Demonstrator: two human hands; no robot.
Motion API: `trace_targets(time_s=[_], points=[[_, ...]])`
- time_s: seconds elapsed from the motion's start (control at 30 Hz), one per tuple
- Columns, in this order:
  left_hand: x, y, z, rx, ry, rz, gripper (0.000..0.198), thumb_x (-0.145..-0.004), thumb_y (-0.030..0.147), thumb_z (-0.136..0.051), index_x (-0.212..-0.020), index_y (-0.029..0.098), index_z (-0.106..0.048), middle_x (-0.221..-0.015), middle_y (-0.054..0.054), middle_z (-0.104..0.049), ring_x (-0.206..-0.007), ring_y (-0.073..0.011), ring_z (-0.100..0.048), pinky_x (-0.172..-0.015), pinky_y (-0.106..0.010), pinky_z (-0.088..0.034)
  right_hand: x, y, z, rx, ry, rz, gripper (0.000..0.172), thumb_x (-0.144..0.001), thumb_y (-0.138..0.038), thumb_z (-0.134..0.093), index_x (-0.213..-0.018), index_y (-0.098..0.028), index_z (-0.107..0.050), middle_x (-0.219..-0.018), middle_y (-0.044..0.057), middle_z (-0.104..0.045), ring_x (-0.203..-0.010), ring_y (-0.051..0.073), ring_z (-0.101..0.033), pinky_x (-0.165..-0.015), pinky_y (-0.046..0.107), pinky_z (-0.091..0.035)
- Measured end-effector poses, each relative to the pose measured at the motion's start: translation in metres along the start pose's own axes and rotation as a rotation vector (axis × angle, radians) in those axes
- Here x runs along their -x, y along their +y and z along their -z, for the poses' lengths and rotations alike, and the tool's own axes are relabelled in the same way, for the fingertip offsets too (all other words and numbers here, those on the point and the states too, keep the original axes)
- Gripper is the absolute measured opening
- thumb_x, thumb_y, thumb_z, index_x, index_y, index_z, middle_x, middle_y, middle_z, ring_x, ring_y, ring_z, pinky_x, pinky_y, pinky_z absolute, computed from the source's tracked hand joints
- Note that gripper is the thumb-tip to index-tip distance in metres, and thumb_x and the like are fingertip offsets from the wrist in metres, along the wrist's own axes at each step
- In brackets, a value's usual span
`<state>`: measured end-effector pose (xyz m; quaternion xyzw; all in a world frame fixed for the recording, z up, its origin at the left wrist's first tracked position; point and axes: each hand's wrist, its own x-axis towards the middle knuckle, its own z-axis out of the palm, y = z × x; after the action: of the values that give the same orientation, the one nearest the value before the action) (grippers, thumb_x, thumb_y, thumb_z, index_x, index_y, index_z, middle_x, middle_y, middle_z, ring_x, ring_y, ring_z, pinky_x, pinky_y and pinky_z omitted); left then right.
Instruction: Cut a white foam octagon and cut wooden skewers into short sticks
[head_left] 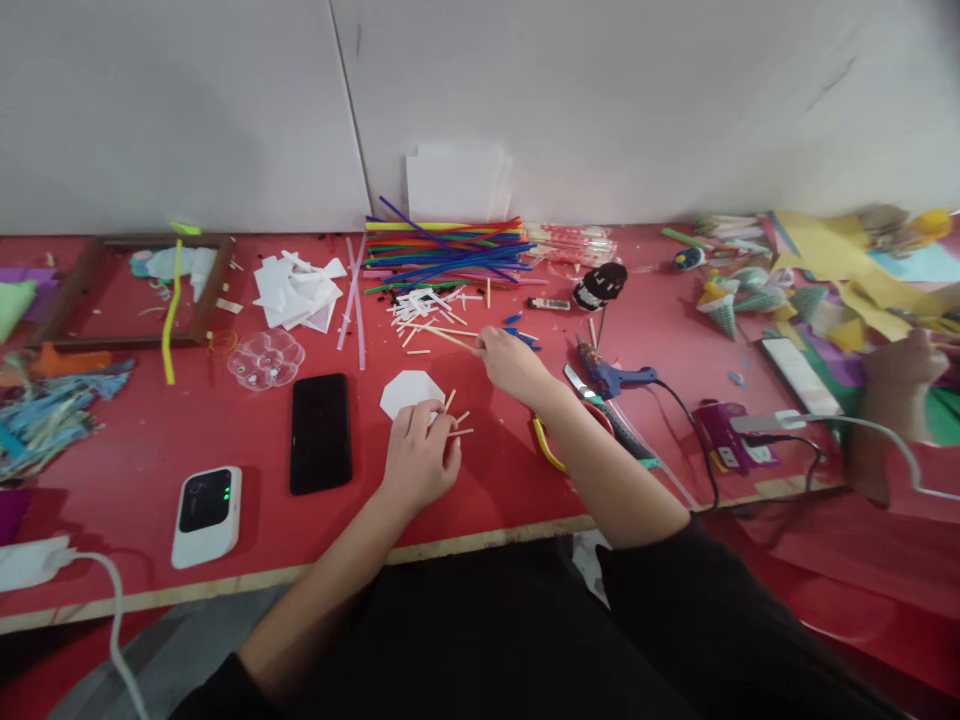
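My left hand [418,462] is closed over the edge of a white paper octagon [407,388] on the red table. Several short wooden sticks [463,432] poke out from its fingertips. Up and to the right, my right hand [517,368] pinches the end of a thin wooden stick [456,341] that points left. Beyond it lies a pile of short white and wooden pieces [426,306]. Yellow-handled scissors [551,448] lie partly hidden under my right forearm. A blue glue gun [611,376] rests just right of that arm.
Coloured pipe cleaners [446,250] and white paper scraps [298,288] lie at the back. A black phone [321,433], a white device [207,515] and a clear flower-shaped case [266,360] are on the left. Another person's hand [907,360] is at far right, near a purple power bank [731,436] with cables.
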<state>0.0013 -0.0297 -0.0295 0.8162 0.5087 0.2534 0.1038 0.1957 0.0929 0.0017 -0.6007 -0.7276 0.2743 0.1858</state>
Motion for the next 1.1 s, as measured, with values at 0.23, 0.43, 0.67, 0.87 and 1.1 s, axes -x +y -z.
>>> trace_targets(time_s=[0.23,0.43,0.67,0.87,1.1], points=[[-0.01,0.007,0.002,-0.014,-0.087,0.004,0.015,-0.095,0.022,-0.056,-0.097,0.018,-0.07,-0.116,-0.015,-0.06,-0.103,-0.0301,-0.052,-0.091,-0.047,-0.047,0.063,0.003,-0.006,-0.651,0.07,-0.151,0.027,-0.087,-0.042,-0.062,-0.104,-0.023,-0.053,-0.077,-0.002,-0.069,-0.054,0.014,-0.062,-0.057,0.031,-0.053],[-0.024,0.018,0.004,0.04,-0.169,0.108,0.017,-0.095,0.014,-0.052,-0.088,0.016,-0.067,-0.107,-0.015,-0.063,-0.099,-0.0306,-0.053,-0.087,-0.048,-0.047,0.09,-0.002,-0.012,-1.047,0.094,-0.282,0.041,-0.074,-0.056,-0.078,-0.089,-0.021,-0.062,-0.077,0.001,-0.07,-0.061,0.014,-0.067,-0.06,0.03,-0.059],[-0.031,0.013,0.021,0.344,-0.201,0.337,0.015,-0.099,0.015,-0.046,-0.097,0.014,-0.061,-0.098,-0.013,-0.065,-0.096,-0.0275,-0.061,-0.09,-0.05,-0.051,0.098,-0.007,-0.007,-1.207,0.185,-0.349,0.041,-0.066,-0.051,-0.087,-0.085,-0.02,-0.067,-0.067,-0.004,-0.064,-0.058,0.011,-0.065,-0.059,0.026,-0.059],[-0.031,0.018,0.038,0.851,-0.375,0.442,0.028,-0.105,0.03,-0.039,-0.12,0.016,-0.059,-0.088,-0.004,-0.069,-0.076,-0.0143,-0.071,-0.077,-0.033,-0.061,0.101,-0.025,0.002,-1.304,0.108,-0.344,0.04,-0.065,-0.047,-0.089,-0.086,-0.021,-0.066,-0.068,-0.004,-0.066,-0.056,0.01,-0.064,-0.056,0.024,-0.058],[-0.026,0.027,0.038,1.099,-0.436,0.536,0.021,-0.101,0.037,-0.048,-0.098,0.018,-0.057,-0.084,-0.003,-0.066,-0.074,-0.014,-0.068,-0.074,-0.032,-0.059,0.106,-0.036,0.001,-1.214,0.074,-0.266,0.032,-0.072,-0.041,-0.086,-0.082,-0.02,-0.064,-0.066,-0.003,-0.069,-0.057,0.012,-0.066,-0.059,0.028,-0.059]])
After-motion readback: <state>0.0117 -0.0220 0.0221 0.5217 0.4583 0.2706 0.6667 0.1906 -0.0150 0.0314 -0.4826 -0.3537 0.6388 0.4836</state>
